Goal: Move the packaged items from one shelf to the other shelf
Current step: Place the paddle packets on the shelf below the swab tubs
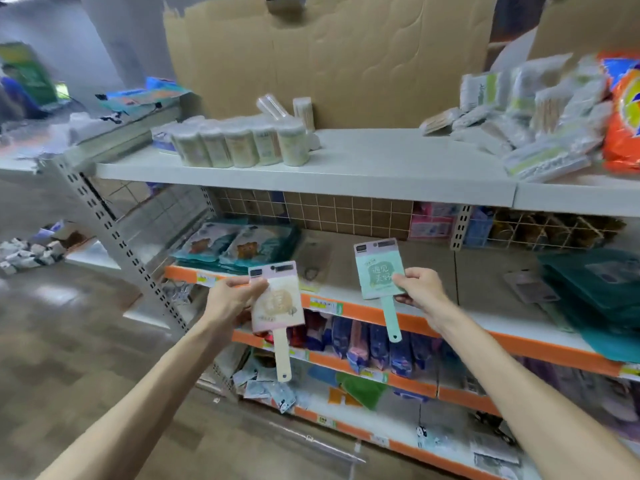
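Observation:
My left hand (231, 295) pinches a cream packaged hand mirror (277, 303) by its left edge, handle hanging down. My right hand (420, 285) pinches a mint-green packaged hand mirror (378, 271) by its right edge, handle pointing down. Both packages are held in the air in front of the second shelf (408, 268), at about the level of its orange front edge. The white top shelf (363, 157) lies above, bare in its middle.
On the top shelf stand cotton-swab tubs (239, 143) at left, swab packets (526, 116) and an orange detergent bag (623, 112) at right. Teal packs (239, 245) lie left on the second shelf, dark teal bags (599, 289) right. Lower shelves hold several packaged goods.

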